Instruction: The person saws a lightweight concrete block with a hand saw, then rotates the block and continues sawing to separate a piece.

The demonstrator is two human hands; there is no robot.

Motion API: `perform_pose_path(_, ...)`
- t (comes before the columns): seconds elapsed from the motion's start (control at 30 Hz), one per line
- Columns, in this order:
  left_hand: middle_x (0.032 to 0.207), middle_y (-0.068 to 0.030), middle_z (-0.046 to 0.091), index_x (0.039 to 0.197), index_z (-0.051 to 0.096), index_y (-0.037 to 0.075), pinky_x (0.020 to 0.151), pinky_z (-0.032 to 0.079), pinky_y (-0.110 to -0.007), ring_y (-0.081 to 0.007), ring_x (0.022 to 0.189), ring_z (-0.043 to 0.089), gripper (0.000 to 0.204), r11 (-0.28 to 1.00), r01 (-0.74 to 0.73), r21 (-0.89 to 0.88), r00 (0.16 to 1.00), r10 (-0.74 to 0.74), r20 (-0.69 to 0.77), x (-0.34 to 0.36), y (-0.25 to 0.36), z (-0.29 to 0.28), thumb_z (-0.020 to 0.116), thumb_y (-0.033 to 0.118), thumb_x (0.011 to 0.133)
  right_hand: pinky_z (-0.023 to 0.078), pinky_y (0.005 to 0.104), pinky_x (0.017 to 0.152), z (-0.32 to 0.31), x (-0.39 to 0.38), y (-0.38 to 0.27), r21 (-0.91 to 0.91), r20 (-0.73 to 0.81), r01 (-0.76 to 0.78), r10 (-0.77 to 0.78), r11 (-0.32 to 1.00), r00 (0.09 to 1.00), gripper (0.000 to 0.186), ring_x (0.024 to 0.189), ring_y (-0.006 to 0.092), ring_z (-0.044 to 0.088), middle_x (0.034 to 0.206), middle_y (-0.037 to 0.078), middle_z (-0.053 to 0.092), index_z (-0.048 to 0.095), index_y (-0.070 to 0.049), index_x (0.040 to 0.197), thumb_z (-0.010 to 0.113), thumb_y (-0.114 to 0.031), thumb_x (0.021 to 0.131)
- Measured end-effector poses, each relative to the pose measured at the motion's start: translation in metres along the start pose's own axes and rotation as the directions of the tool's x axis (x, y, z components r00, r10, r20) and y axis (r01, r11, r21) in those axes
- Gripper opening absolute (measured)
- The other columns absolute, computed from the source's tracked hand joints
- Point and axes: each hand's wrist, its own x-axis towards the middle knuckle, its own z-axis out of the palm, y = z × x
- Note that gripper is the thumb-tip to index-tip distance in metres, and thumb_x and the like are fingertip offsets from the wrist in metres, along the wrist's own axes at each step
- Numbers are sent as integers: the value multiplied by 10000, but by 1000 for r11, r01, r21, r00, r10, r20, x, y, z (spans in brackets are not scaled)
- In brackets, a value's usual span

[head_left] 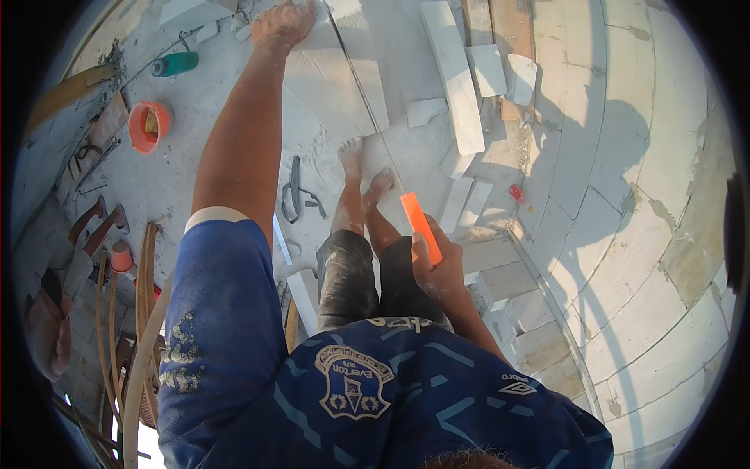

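My right hand [442,270] is wrapped around the orange handle [420,227] of a hand saw. Its long thin blade [359,86] runs up and away to the far edge of the view, seen nearly edge-on, across pale building blocks. Stretched far forward, my left hand [283,25] is pressed with bent fingers against the left end of a white block [340,23]. Part of that block is cut off by the view's rim. Nearer to me lies a broad pale block [336,90], close to my bare feet [351,156].
Long white blocks [453,74] and offcuts lie to the right, beside a block wall [625,258]. On the left are an orange bucket [148,127], a green bottle [175,64], a dark strap [294,191] and wooden poles [144,313]. Another person [58,313] is at the far left.
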Motion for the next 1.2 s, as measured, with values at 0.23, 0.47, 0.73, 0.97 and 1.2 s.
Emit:
perform_pose_path(0.23, 974, -183, 775, 946, 776, 43, 996, 497, -589, -415, 975, 711, 520, 976, -148, 162, 974, 172, -148, -10, -14, 15, 491, 467, 1046, 545, 405, 653, 47, 127, -17, -105, 56, -115, 121, 988, 991, 372, 674, 361, 699, 764, 203, 698, 689, -22, 1148, 606, -346, 985)
perform_pose_path(0.47, 1145, -218, 751, 1078, 755, 6, 1064, 460, -587, -404, 1116, 681, 554, 965, -160, 208, 987, 155, 40, -10, 1, 3, 463, 475, 1052, 561, 380, 679, 3, 6, 1, -46, -40, 1, -3, 999, 999, 293, 700, 297, 716, 794, 199, 702, 690, -41, 1211, 611, -213, 987)
perform_pose_path(0.73, 1294, -218, 712, 1217, 741, 42, 1122, 458, -470, -371, 1262, 640, 565, 968, 209, -140, 925, -149, 350, -6, 17, -55, 430, 486, 1060, 553, 403, 684, 35, 100, -8, -90, 68, -199, 205, 976, 976, 351, 712, 309, 728, 742, 190, 674, 685, -24, 1228, 593, -273, 997)
perform_pose_path(0.97, 1218, -210, 743, 1156, 762, 52, 1094, 475, -506, -366, 1214, 669, 546, 999, 28, 23, 964, -33, 262, -12, 21, -64, 440, 482, 1061, 569, 392, 707, 6, 24, 8, -48, 2, -38, 38, 998, 999, 347, 743, 305, 737, 782, 180, 710, 672, -26, 1254, 584, -241, 997)
perform_pose_path(1.2, 1223, -225, 737, 1149, 764, 40, 1093, 471, -511, -375, 1213, 660, 555, 981, 148, -129, 972, -120, 200, -13, 6, -54, 440, 482, 1060, 568, 381, 718, 43, 76, 6, -2, 53, -187, 187, 982, 981, 368, 745, 293, 739, 803, 183, 722, 671, -38, 1287, 600, -251, 995)
